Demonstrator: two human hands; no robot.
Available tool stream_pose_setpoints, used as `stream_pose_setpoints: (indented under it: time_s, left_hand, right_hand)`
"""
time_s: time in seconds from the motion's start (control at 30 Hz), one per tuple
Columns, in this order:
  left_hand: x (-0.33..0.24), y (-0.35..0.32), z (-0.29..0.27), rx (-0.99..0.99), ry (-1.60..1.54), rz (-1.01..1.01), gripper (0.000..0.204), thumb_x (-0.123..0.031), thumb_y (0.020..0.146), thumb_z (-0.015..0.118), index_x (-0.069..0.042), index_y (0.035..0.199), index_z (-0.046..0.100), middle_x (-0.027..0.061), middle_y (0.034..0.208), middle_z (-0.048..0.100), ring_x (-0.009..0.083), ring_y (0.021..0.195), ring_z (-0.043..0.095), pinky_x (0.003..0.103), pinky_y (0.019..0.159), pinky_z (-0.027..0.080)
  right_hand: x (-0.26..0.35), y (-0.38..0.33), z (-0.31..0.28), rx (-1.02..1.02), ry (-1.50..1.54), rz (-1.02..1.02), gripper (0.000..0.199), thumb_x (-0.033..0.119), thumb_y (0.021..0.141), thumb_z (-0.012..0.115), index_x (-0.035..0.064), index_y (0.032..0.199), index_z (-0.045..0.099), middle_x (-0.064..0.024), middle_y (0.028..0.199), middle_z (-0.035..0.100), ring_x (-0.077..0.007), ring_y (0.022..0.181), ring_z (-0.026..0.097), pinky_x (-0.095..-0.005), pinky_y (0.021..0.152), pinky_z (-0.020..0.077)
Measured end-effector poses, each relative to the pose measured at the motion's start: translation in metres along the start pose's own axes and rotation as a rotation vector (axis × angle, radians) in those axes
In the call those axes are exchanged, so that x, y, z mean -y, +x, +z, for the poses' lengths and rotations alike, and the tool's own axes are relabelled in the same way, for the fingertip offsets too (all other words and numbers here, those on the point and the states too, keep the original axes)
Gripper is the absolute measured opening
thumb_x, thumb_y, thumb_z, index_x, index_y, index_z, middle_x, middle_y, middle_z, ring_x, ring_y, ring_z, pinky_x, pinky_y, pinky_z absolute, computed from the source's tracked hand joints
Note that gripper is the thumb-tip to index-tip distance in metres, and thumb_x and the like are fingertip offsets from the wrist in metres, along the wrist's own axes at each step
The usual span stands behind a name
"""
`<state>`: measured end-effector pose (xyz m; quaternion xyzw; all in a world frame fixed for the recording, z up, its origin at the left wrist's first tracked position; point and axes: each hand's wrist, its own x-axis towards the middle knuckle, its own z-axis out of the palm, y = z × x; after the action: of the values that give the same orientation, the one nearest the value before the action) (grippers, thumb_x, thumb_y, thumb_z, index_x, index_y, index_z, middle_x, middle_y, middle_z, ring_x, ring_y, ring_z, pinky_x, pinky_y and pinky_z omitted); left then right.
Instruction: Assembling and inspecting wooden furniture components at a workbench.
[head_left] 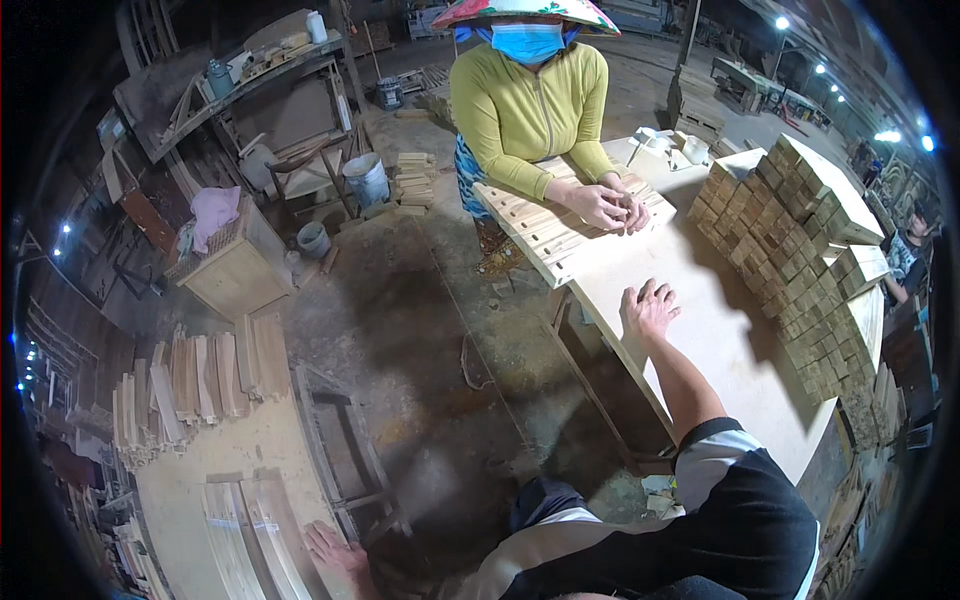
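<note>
Left hand flat and unclenched on pale curved wood slats lying on the low bench, grasping nothing, likely propping the lean; right hand spread palm-down at the edge of the smooth light tabletop, also gripping nothing; co-worker's hands bunched over a drilled plank; rough sawn blocks stacked stepwise far right

A pale worktable carries a stepped stack of wooden blocks along its far-right edge; left of that stack lie slotted wooden boards, with bare board between.
</note>
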<state>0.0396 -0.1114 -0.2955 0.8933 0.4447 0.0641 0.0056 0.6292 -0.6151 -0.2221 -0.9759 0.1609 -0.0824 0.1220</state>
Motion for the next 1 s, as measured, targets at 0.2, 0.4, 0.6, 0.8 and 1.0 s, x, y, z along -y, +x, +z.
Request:
stream_pose_setpoints:
  time_s: [0.2,0.4,0.6,0.8,1.0]
  left_hand:
    - [0.012,-0.011,0.017,-0.037,0.005,-0.049,0.092,-0.025,0.072,0.068,0.0,0.153,0.031,0.0227,0.159,0.031,0.0424,0.149,0.022,0.057,0.119,0.019]
    - [0.006,0.006,0.008,-0.043,0.014,0.0,0.092,-0.016,0.069,0.065,-0.003,0.154,0.031,0.0213,0.159,0.03,0.0406,0.148,0.024,0.056,0.12,0.019]
    - [0.003,0.001,0.004,-0.016,0.025,-0.013,0.094,-0.015,0.069,0.065,-0.004,0.155,0.029,0.0204,0.16,0.028,0.0391,0.15,0.021,0.055,0.12,0.019]
    - [-0.003,0.007,0.001,0.066,0.083,-0.056,0.091,-0.015,0.073,0.066,-0.002,0.155,0.028,0.0213,0.16,0.026,0.0384,0.15,0.02,0.053,0.121,0.018]
    - [-0.012,0.007,-0.01,0.129,0.103,-0.102,0.088,-0.016,0.077,0.066,-0.001,0.154,0.027,0.0215,0.161,0.024,0.0386,0.15,0.02,0.051,0.122,0.017]
  right_hand:
    - [0.002,0.011,0.019,0.001,-0.16,-0.064,0.077,0.057,0.095,0.04,0.0044,0.15,0.037,-0.0289,0.157,0.028,-0.0451,0.148,0.02,-0.0709,0.113,0.0158]
    - [-0.002,0.007,0.026,-0.05,-0.263,0.006,0.07,0.061,0.096,0.037,0.0163,0.15,0.039,-0.0188,0.152,0.039,-0.0392,0.142,0.032,-0.0696,0.107,0.0291]
    - [-0.011,0.022,0.033,-0.033,-0.25,-0.044,0.071,0.067,0.096,0.034,0.0206,0.149,0.041,-0.0179,0.151,0.04,-0.0397,0.142,0.034,-0.0693,0.105,0.0299]
    - [-0.016,0.026,0.037,-0.036,-0.21,-0.06,0.075,0.069,0.095,0.034,0.0176,0.149,0.039,-0.0204,0.151,0.039,-0.0423,0.142,0.032,-0.071,0.106,0.0268]
    - [-0.013,0.023,0.034,-0.021,-0.186,-0.074,0.076,0.068,0.095,0.035,0.0153,0.149,0.038,-0.0235,0.15,0.037,-0.044,0.143,0.03,-0.0706,0.106,0.0256]
